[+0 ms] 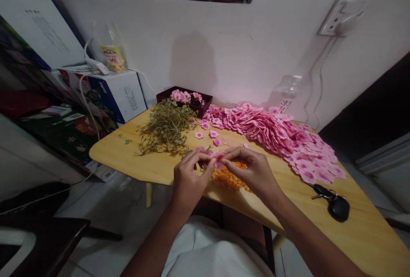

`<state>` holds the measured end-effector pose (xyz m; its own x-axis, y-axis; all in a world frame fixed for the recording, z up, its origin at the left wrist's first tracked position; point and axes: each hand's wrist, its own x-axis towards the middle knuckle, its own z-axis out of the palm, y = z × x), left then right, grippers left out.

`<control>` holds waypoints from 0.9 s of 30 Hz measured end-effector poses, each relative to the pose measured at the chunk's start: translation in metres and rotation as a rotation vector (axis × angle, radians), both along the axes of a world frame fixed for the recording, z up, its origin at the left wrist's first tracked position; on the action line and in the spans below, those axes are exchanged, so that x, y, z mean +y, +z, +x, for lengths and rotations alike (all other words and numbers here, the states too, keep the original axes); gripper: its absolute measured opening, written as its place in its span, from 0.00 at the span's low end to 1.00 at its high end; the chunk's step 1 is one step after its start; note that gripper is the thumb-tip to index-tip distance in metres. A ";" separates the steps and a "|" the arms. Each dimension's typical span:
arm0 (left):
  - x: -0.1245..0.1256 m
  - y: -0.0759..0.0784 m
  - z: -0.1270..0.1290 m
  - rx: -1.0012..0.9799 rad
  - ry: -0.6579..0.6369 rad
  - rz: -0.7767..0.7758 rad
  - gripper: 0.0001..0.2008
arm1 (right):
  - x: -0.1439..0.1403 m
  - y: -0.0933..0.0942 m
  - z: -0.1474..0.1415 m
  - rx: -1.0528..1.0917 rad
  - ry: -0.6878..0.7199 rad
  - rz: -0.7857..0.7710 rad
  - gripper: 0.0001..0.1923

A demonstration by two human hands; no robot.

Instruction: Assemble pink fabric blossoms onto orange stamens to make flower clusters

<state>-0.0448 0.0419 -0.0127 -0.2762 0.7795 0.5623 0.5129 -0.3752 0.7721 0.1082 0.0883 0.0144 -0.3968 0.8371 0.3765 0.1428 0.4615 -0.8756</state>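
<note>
Between my two hands, just above the table's near edge, is a pink artificial flower (218, 160). My left hand (193, 173) pinches it from the left with thumb and forefinger. From the right, the fingertips of my right hand (251, 169) close on its other side. Beneath them lies a pile of small orange pieces (229, 178). Beyond my hands a few loose pink blossoms (213, 134) are scattered on the wood. A heap of green-brown artificial stems (169, 125) sits to the left, and a long mound of pink fabric petals (262, 127) stretches to the right.
A dark red box (165, 93) with pink flowers stands at the table's back. A clear bottle (288, 95) is by the wall. Car keys (338, 207) lie on the wooden table (128, 157) at right. Cartons (123, 97) are stacked left, with a black chair (48, 238) below.
</note>
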 end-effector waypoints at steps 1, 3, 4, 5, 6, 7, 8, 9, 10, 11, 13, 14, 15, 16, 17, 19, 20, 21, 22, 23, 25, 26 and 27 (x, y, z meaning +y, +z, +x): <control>0.000 0.000 0.001 -0.005 -0.004 -0.001 0.04 | 0.000 0.000 0.000 0.008 0.003 -0.016 0.03; 0.000 0.000 0.002 -0.017 -0.012 -0.005 0.04 | -0.001 0.000 0.001 0.012 -0.001 -0.028 0.03; 0.000 0.001 0.002 -0.026 -0.015 -0.007 0.04 | -0.002 0.001 0.001 0.013 -0.007 -0.032 0.03; -0.001 0.001 0.002 -0.035 -0.021 -0.014 0.04 | -0.002 0.001 0.001 0.016 -0.015 -0.036 0.03; -0.001 0.001 0.002 -0.044 -0.028 -0.022 0.04 | -0.003 0.002 0.001 0.023 -0.022 -0.039 0.03; -0.002 0.002 0.002 -0.053 -0.036 -0.031 0.04 | -0.004 0.002 0.001 0.034 -0.026 -0.044 0.03; -0.002 0.003 0.002 -0.061 -0.045 -0.042 0.05 | -0.004 0.001 0.000 0.047 -0.024 -0.053 0.03; -0.002 0.004 0.002 -0.070 -0.053 -0.050 0.05 | -0.004 0.000 0.000 0.062 -0.018 -0.068 0.03; -0.002 0.005 0.002 -0.080 -0.057 -0.056 0.05 | -0.004 -0.001 0.000 0.082 -0.009 -0.092 0.04; -0.002 0.005 0.002 -0.090 -0.062 -0.062 0.06 | -0.003 -0.002 -0.001 0.107 0.004 -0.125 0.04; -0.002 0.006 0.002 -0.110 -0.069 -0.081 0.06 | 0.000 -0.006 -0.001 0.175 0.035 -0.215 0.05; -0.001 0.006 0.002 -0.118 -0.077 -0.092 0.07 | 0.002 -0.007 -0.001 0.212 0.055 -0.270 0.06; -0.001 0.006 0.002 -0.126 -0.087 -0.104 0.07 | 0.003 -0.008 -0.002 0.243 0.080 -0.326 0.07; -0.001 0.006 0.002 -0.133 -0.100 -0.117 0.07 | 0.004 -0.009 -0.002 0.269 0.109 -0.380 0.08; -0.001 0.006 0.002 -0.141 -0.114 -0.126 0.08 | 0.005 -0.010 -0.003 0.291 0.138 -0.428 0.09; -0.001 0.005 0.002 -0.155 -0.137 -0.139 0.08 | 0.006 -0.010 -0.003 0.335 0.186 -0.499 0.11; -0.002 0.005 0.002 -0.160 -0.145 -0.142 0.08 | 0.006 -0.011 -0.004 0.363 0.200 -0.521 0.11; -0.002 0.005 0.002 -0.163 -0.152 -0.144 0.08 | 0.006 -0.011 -0.004 0.389 0.208 -0.536 0.12; -0.002 0.005 0.001 -0.164 -0.157 -0.147 0.07 | 0.006 -0.011 -0.004 0.411 0.205 -0.543 0.13; -0.003 0.005 0.001 -0.165 -0.161 -0.149 0.07 | 0.006 -0.012 -0.004 0.426 0.194 -0.541 0.14; -0.003 0.005 0.002 -0.167 -0.167 -0.156 0.07 | 0.006 -0.012 -0.003 0.438 0.156 -0.528 0.16; -0.003 0.004 0.002 -0.171 -0.173 -0.160 0.07 | 0.006 -0.011 -0.002 0.436 0.141 -0.526 0.17; -0.003 0.004 0.002 -0.183 -0.185 -0.163 0.08 | 0.006 -0.010 -0.001 0.434 0.133 -0.530 0.17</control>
<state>-0.0429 0.0390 -0.0089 -0.2059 0.9018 0.3799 0.2943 -0.3132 0.9029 0.1067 0.0943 0.0042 -0.4149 0.9064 0.0788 -0.2995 -0.0543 -0.9525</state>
